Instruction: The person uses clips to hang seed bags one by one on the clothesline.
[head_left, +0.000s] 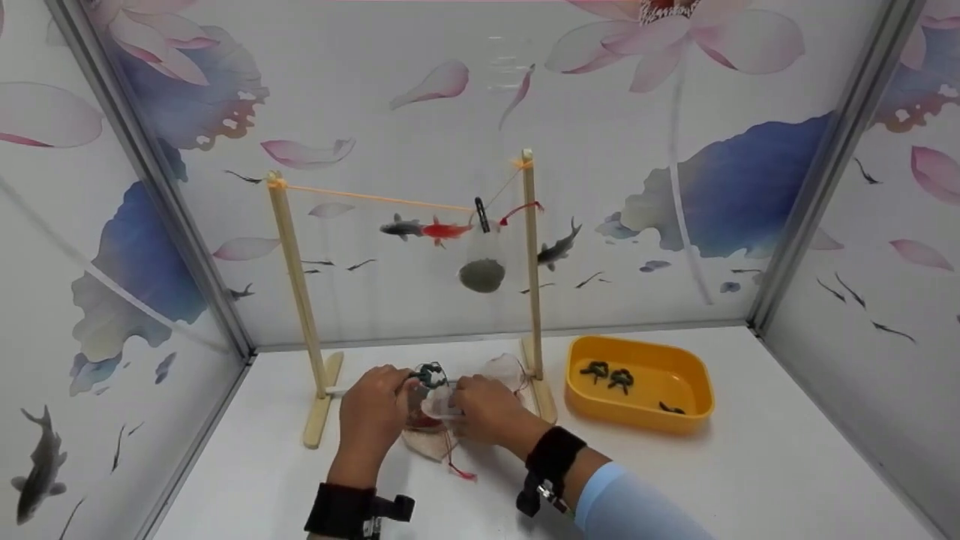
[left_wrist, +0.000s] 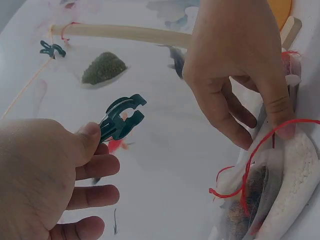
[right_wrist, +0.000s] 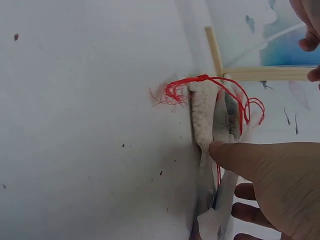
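My left hand (head_left: 375,409) pinches a dark green plastic clip (left_wrist: 119,121) between thumb and forefinger, its other fingers spread. The clip's curved jaws point away from the hand in the left wrist view. To its right, my right hand (head_left: 489,411) reaches down among small drawstring bags on the table. Its thumb and fingers pinch the upper edge of a sheer drawstring bag (left_wrist: 252,200) with dark contents and red cords (left_wrist: 247,172). A whitish bag (right_wrist: 204,107) lies against it. Parts of the bags are hidden behind my hands in the head view.
Behind the hands, an orange string (head_left: 375,198) spans two wooden posts. A sheer bag of green contents (head_left: 482,276) hangs from it by a clip (head_left: 481,215). At right stands a yellow tray (head_left: 637,421) with several dark green clips (head_left: 620,379). Patterned walls enclose the table.
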